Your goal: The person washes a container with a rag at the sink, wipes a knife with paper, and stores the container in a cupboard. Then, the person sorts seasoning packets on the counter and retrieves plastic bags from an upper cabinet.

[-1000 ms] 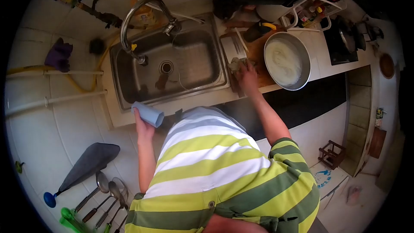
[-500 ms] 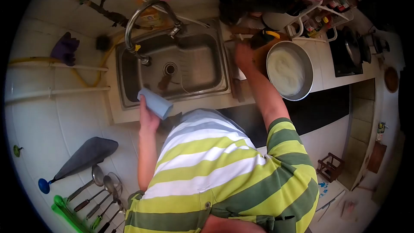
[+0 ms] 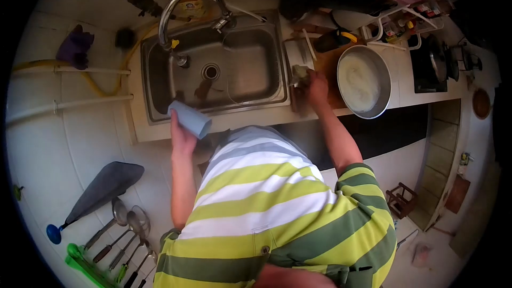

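My left hand (image 3: pixel 182 137), at the sink's front left corner, is wrapped round a pale blue cylinder (image 3: pixel 191 119); its exact kind does not show. The steel sink (image 3: pixel 213 109) lies beyond it, under a curved tap (image 3: pixel 166 18). Right of the sink, my right hand (image 3: pixel 318 88) is closed on a crumpled greenish cloth (image 3: pixel 300 76) over the counter's front strip. Behind the cloth lie a flat grey-white piece (image 3: pixel 295 53) and a thin white stick (image 3: pixel 309 44). Next to that hand, on a brown board (image 3: pixel 326 64), stands a round metal pot (image 3: pixel 388 82) with cloudy whitish contents.
A dark thing with a yellow handle (image 3: pixel 349 37) lies behind the pot. A white rack (image 3: pixel 381 29) with jars and a stove (image 3: pixel 429 66) stand farther right. Ladles (image 3: pixel 120 213) and a grey cloth (image 3: pixel 106 184) hang on the left wall, with a purple glove (image 3: pixel 76 48) above.
My right hand has come back from the rear of the counter toward the front edge, and the greenish cloth now shows in it. My left hand keeps the blue cylinder in nearly the same place.
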Demonstrator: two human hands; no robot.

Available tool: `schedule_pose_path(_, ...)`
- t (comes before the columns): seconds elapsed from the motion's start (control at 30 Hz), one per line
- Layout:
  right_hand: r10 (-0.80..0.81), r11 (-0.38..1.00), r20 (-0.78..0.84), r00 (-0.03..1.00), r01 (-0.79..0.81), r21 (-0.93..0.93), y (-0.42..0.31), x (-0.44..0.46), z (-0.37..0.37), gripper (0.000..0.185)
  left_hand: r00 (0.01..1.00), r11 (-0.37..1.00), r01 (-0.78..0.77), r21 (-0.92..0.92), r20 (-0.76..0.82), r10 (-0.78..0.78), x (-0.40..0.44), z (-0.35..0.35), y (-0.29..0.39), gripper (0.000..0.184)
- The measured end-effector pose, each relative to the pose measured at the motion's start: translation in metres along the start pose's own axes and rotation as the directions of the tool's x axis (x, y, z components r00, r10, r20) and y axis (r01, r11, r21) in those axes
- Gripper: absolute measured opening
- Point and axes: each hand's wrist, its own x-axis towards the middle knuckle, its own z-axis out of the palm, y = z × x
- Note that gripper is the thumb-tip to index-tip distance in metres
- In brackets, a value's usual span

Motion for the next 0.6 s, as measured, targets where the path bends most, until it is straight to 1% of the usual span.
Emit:
schedule_pose_path(0.03,0.004,1.0,-0.109,0.994,-0.001,0.025,0.009,-0.009,0.005,0.031,1.0,1.0,0.006,-0.017,0.01,-0.006,0.003,-0.001,0.001,0.058)
schedule_pose_path(0.07,0.01,1.0,-0.107,0.994,-0.007,0.021,0.024,-0.012,0.013,0.031,1.0,0.999,0.013,-0.034,0.021,-0.013,0.006,-0.001,0.002,0.058)
schedule_pose_path(0.1,0.161,0.987,-0.021,0.987,-0.161,-0.003,0.044,-0.013,0.029,0.028,1.0,0.999,0.021,-0.032,0.021,-0.021,0.008,0.0,0.003,0.058)
schedule_pose_path(0.13,0.309,0.951,0.062,0.949,-0.307,-0.04,0.042,-0.013,0.028,0.025,0.999,0.999,0.037,-0.035,0.02,-0.037,0.011,0.001,0.005,0.057)
schedule_pose_path(0.17,0.33,0.943,0.124,0.936,-0.32,-0.091,0.044,-0.014,0.023,0.024,0.999,0.998,0.052,-0.04,0.018,-0.051,0.014,0.001,0.007,0.055)
schedule_pose_path(0.2,0.33,0.943,0.127,0.935,-0.319,-0.096,0.038,-0.014,0.019,0.024,0.998,0.997,0.056,-0.043,0.016,-0.056,0.019,-0.003,0.009,0.055)
schedule_pose_path(0.27,0.383,0.923,0.011,0.924,-0.383,0.046,0.025,-0.01,0.008,0.041,0.997,0.995,0.075,-0.071,0.026,-0.073,0.033,-0.011,0.011,0.052)
schedule_pose_path(0.3,0.271,0.962,-0.047,0.962,-0.269,0.037,-0.01,-0.012,-0.019,0.038,0.995,0.99,0.091,-0.103,0.057,-0.085,0.041,-0.017,0.013,0.05)
schedule_pose_path(0.33,0.268,0.963,-0.04,0.963,-0.267,0.031,-0.032,-0.015,-0.029,0.038,0.995,0.99,0.094,-0.109,0.05,-0.089,0.046,-0.023,0.015,0.05)
schedule_pose_path(0.4,0.161,0.966,-0.068,0.985,-0.143,0.213,-0.064,-0.022,-0.035,0.034,0.995,0.992,0.098,-0.085,0.039,-0.095,0.056,-0.034,0.02,0.05)
schedule_pose_path(0.43,0.094,0.99,-0.005,0.996,-0.092,0.11,-0.072,-0.025,-0.026,0.029,0.994,0.99,0.105,-0.091,0.05,-0.1,0.06,-0.038,0.022,0.049)
schedule_pose_path(0.47,0.093,0.99,-0.004,0.996,-0.092,0.106,-0.078,-0.028,-0.013,0.029,0.993,0.99,0.108,-0.094,0.05,-0.103,0.064,-0.043,0.025,0.049)
schedule_pose_path(0.5,0.005,1.0,0.147,0.989,-0.004,-0.007,-0.083,-0.031,0.004,0.027,0.993,0.991,0.111,-0.078,0.044,-0.108,0.066,-0.048,0.029,0.05)
schedule_pose_path(0.53,-0.066,0.989,0.305,0.95,0.102,-0.103,-0.086,-0.036,0.023,0.024,0.993,0.992,0.113,-0.061,0.035,-0.111,0.068,-0.054,0.032,0.052)
schedule_pose_path(0.6,-0.005,0.988,0.383,0.924,0.063,-0.138,-0.084,-0.059,0.086,0.021,0.994,0.993,0.108,-0.052,0.026,-0.107,0.071,-0.068,0.042,0.053)
